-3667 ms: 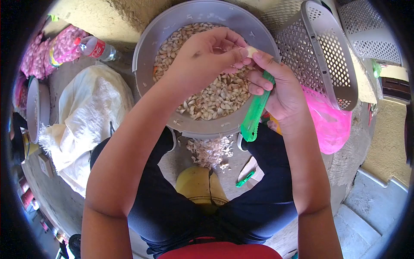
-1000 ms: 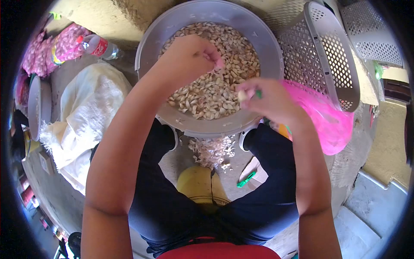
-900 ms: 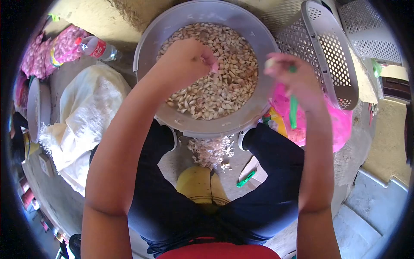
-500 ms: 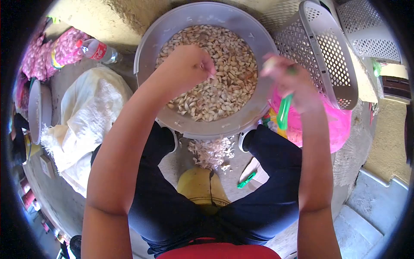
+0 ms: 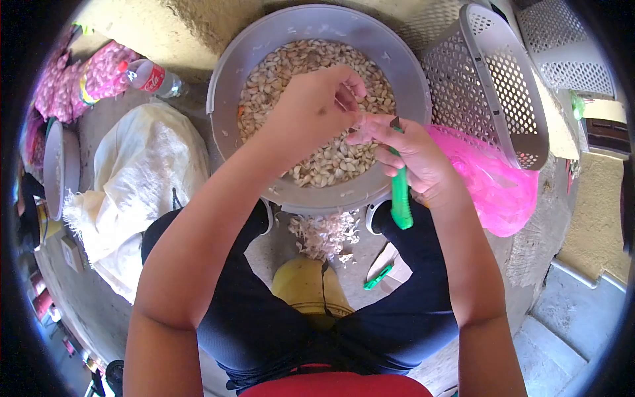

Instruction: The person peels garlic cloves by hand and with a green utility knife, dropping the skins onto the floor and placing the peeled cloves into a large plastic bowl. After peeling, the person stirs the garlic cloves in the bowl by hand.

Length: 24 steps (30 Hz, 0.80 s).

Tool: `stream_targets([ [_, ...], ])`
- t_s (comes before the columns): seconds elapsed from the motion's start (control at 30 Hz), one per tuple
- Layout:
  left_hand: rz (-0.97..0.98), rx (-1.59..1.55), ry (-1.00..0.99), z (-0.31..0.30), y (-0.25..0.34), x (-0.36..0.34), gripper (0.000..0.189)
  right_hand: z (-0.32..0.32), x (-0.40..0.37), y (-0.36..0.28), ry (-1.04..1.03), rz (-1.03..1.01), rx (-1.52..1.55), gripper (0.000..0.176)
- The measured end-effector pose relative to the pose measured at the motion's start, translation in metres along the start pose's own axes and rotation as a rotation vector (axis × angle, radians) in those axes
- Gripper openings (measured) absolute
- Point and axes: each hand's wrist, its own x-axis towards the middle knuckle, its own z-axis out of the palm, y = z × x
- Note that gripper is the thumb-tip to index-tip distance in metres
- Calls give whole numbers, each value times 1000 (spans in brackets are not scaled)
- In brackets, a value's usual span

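A grey basin (image 5: 221, 86) stands in front of me, holding many garlic cloves (image 5: 274, 76) in what looks like water. Over it, my left hand (image 5: 321, 102) is closed in a pinch on a small pale piece that looks like a garlic clove, mostly hidden by the fingers. My right hand (image 5: 420, 155) meets the left fingertips from the right. Its fingers are wrapped round a green utility knife (image 5: 401, 202), with the handle hanging down and the dark blade tip showing above the forefinger.
Garlic peelings (image 5: 324, 235) lie on the floor between my feet, near a cracked yellow container (image 5: 301, 281). A second green cutter (image 5: 378, 276) lies right of them. Around stand a perforated basket (image 5: 463, 86), pink bag (image 5: 493, 192), white sack (image 5: 142, 159) and Coca-Cola bottle (image 5: 153, 78).
My right hand has moved left over the basin's edge with the utility knife and now meets my left hand. My left hand has shifted right, and its outer fingers have loosened.
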Motion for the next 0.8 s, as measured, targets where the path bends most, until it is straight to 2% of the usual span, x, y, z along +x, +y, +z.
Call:
stream_targets([
  [0.1,111,-7,1,5,-3,-2,22,1,5,4,-9,-36,105,25],
  [0.2,114,8,-38,6,0,-4,23,-3,10,5,-16,-46,171,22],
  [0.27,45,-133,-39,7,-7,0,27,-6,12,6,-52,-46,220,21],
  [0.37,-117,-386,-72,7,-9,2,34,-6,15,8,7,-79,253,19],
  [0.4,-182,-477,-90,7,-9,2,37,-5,16,8,44,-87,194,19],
  [0.5,-176,-534,-54,10,-8,-2,39,-1,17,11,136,-82,-3,19],
  [0.57,-184,-349,-29,1,-15,0,35,5,18,14,164,-39,-165,19],
  [0.67,-182,-87,33,-17,-17,6,30,24,15,25,110,-27,-691,17],
  [0.73,-183,-11,72,-21,-18,9,26,25,17,60,-145,-159,-998,14],
  [0.8,-193,-30,99,-23,-21,11,21,42,10,92,-275,-99,-1243,15],
])
